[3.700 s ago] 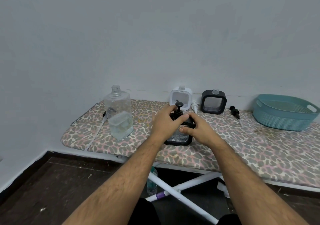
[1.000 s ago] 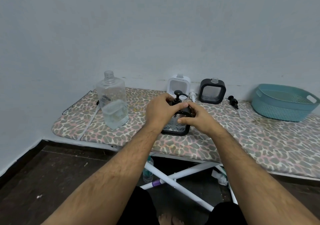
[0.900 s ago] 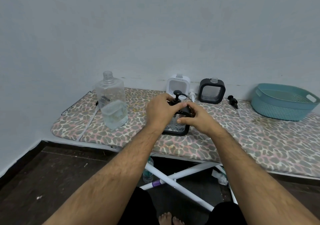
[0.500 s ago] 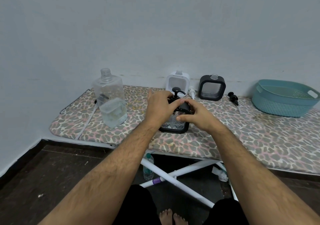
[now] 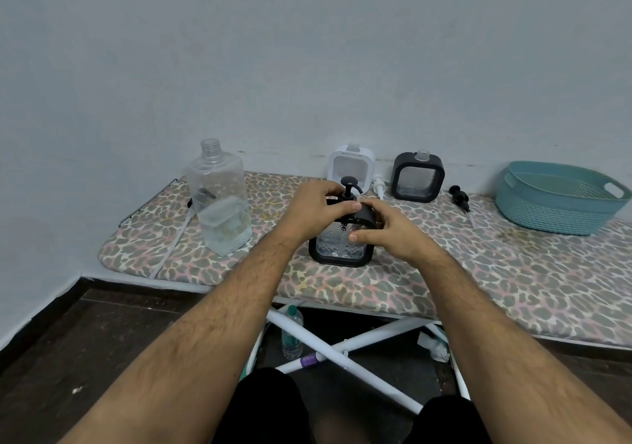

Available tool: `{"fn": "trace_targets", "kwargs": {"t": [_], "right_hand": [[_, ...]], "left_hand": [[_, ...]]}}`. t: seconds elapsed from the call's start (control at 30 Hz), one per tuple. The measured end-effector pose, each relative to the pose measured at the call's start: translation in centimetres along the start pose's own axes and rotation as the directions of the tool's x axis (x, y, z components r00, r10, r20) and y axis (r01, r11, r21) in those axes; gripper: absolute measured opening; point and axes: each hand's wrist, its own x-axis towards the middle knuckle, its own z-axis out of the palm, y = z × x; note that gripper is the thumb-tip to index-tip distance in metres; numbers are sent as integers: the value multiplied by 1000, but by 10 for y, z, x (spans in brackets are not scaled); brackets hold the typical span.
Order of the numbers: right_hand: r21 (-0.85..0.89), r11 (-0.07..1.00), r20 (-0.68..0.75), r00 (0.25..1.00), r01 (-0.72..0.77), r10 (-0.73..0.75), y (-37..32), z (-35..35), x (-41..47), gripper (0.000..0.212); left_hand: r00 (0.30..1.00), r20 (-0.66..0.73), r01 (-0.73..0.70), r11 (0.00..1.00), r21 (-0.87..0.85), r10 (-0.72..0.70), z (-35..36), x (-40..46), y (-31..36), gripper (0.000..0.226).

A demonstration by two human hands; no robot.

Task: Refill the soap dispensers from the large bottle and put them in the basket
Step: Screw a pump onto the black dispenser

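Your left hand [image 5: 316, 209] curls over the top left shoulder of the black-framed dispenser [image 5: 342, 240], thumb laid along its upper edge and fingers wrapped round the base of the pump head [image 5: 349, 187]; your right hand [image 5: 390, 231] grasps the dispenser's right side, thumb across the clear front panel. That panel is ribbed, diamond-textured plastic set in a rounded square black frame, and the dispenser stands upright between your two hands on the leopard-print ironing board [image 5: 478, 272], whose padded fabric cover is mottled grey, pink and cream. No writing or brand can be read on any item. To your left, well apart from the hands, stands the large bottle [image 5: 219, 200]: clear, smooth, rectangular plastic with an uncapped threaded neck, holding liquid in its lower part. Against the wall behind your hands stand a white-framed dispenser [image 5: 352, 166] and a second black-framed dispenser [image 5: 418, 177], both square with rounded corners and open necks. A white pump [image 5: 379, 186] lies just beside the white one, and a black pump [image 5: 460, 197] lies on the cover to the right of the black one. At far right sits the teal basket [image 5: 561, 197], oval, woven-textured plastic with a cut-out handle. Beneath the board, white crossed legs [image 5: 342, 348] stand on the dark floor beside a small clear bottle [image 5: 292, 332].
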Motion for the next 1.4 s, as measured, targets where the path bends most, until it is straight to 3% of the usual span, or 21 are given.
{"fn": "trace_targets", "kwargs": {"t": [0.23, 0.53, 0.73, 1.1, 1.4], "right_hand": [[-102, 995, -35, 999, -1, -2, -5, 4, -7, 63], [-165, 986, -34, 999, -12, 7, -12, 10, -16, 75], [-197, 976, -53, 995, -90, 81, -18, 12, -22, 88], [81, 984, -75, 983, -160, 167, -19, 8, -37, 60], [-1, 986, -101, 981, -169, 168, -23, -29, -58, 53]], "left_hand": [[996, -65, 47, 991, -124, -56, 13, -13, -10, 39], [964, -90, 198, 904, -379, -249, 15, -44, -32, 53], [952, -81, 230, 864, -448, -296, 13, -56, -40, 42], [945, -21, 270, 814, -515, -326, 18, -60, -39, 41], [960, 14, 248, 828, -504, -279, 38, -49, -14, 39]]}}
